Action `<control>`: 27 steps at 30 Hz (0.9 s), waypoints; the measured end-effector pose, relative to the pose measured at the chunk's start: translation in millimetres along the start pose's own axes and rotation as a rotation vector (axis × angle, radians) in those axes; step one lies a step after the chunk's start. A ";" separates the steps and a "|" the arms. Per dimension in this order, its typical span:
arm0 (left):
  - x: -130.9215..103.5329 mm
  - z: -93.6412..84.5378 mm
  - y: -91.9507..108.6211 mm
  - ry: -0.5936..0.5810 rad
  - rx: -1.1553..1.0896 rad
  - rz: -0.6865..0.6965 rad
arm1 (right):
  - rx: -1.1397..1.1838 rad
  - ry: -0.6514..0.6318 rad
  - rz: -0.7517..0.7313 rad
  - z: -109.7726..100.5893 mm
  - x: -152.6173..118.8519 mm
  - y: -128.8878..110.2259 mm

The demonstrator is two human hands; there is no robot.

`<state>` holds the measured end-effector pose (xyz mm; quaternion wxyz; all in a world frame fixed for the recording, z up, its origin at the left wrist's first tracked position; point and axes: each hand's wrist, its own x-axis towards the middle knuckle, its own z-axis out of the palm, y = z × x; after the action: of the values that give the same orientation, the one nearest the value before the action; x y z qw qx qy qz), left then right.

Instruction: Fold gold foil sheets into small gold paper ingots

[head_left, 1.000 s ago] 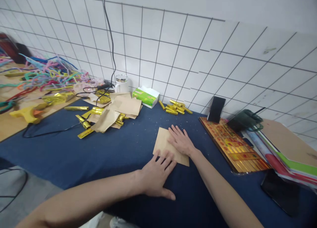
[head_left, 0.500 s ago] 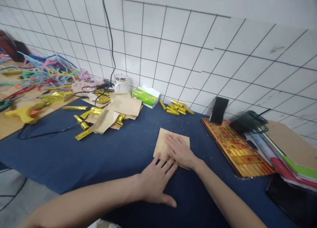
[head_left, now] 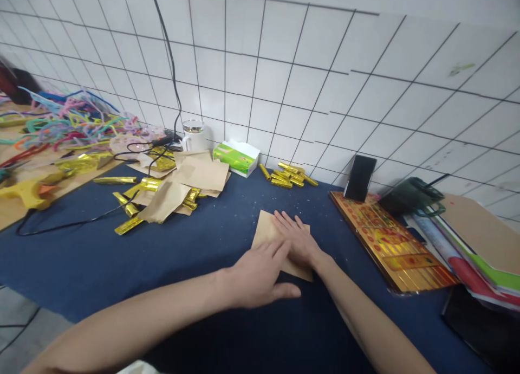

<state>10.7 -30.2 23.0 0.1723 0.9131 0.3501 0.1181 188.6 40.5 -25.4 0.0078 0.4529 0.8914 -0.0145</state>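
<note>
A square of brown kraft paper (head_left: 265, 225) lies flat on the dark blue tablecloth (head_left: 211, 244) in front of me. My right hand (head_left: 298, 239) rests palm down on it, fingers stretched toward the far edge. Over the paper's near left part is my left hand (head_left: 260, 273), its fingers extended and overlapping the right hand's edge, the thumb apart. Whether the left hand presses on the paper or hovers just above it, I cannot tell. The two hands hide much of the sheet.
Gold foil rolls (head_left: 288, 174) lie near the tissue pack (head_left: 238, 157). Left are brown paper pieces (head_left: 199, 171), a white mug (head_left: 194, 136), a yellow glue gun (head_left: 28, 192) with its cord, and colourful pipe cleaners (head_left: 77, 119). Right stand a phone (head_left: 361, 178), a golden box (head_left: 390, 238) and a green mug (head_left: 412, 198).
My left hand has moved up and forward, farther over the paper and against my right hand. The right hand stays on the paper. The view has shifted slightly.
</note>
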 end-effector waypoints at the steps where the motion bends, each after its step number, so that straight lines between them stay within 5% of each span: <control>1: 9.3 -0.9 -4.0 0.049 0.022 0.016 | -0.013 0.003 -0.005 0.4 -0.1 0.0; 5: 37.6 16.9 -31.1 0.032 0.153 -0.011 | -0.007 0.036 -0.002 1.3 -0.7 -0.5; 10: 37.1 42.3 -56.0 0.045 0.291 -0.145 | 0.032 0.045 0.026 1.3 -2.0 -0.2; 20: 34.5 42.8 -54.7 0.075 0.365 -0.159 | -0.042 0.043 0.112 7.7 -52.1 3.7; 27: 35.0 40.0 -51.2 0.052 0.323 -0.171 | -0.038 -0.135 0.355 -3.2 -98.6 22.3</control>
<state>19.0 20.0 -30.5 0.0235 0.8925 0.4451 0.0690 264.8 -25.8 -20.0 0.0788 0.6009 0.7950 -0.0265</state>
